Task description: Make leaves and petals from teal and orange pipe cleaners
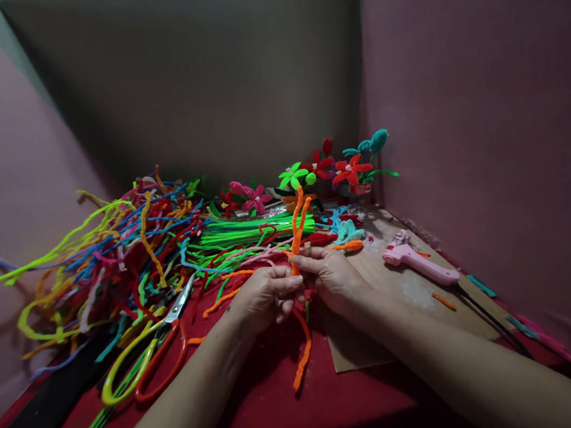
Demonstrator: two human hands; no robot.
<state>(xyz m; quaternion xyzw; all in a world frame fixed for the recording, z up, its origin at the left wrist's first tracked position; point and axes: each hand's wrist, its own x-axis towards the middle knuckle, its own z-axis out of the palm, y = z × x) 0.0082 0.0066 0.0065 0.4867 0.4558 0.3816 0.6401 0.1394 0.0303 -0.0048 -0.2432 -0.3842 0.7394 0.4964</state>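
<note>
Both hands meet at the middle of the view around orange pipe cleaners (298, 231). My left hand (270, 292) pinches them low down, with thumb and fingers pressed together. Just right of it, my right hand (327, 275) grips the same pipe cleaners a little higher, its thumb and forefinger closed. Two fuzzy orange ends stand upright above the fingers, and another orange length hangs below toward the red cloth. Whether these are one bent piece or separate pieces is hidden by the fingers.
A tangled heap of coloured pipe cleaners (129, 248) spreads at left. Scissors (156, 349) with yellow and red handles lie before it. Green pipe cleaners (254, 231) and pipe-cleaner flowers (351, 170) are behind. A pink glue gun (423, 261) rests on cardboard (369, 342) at right.
</note>
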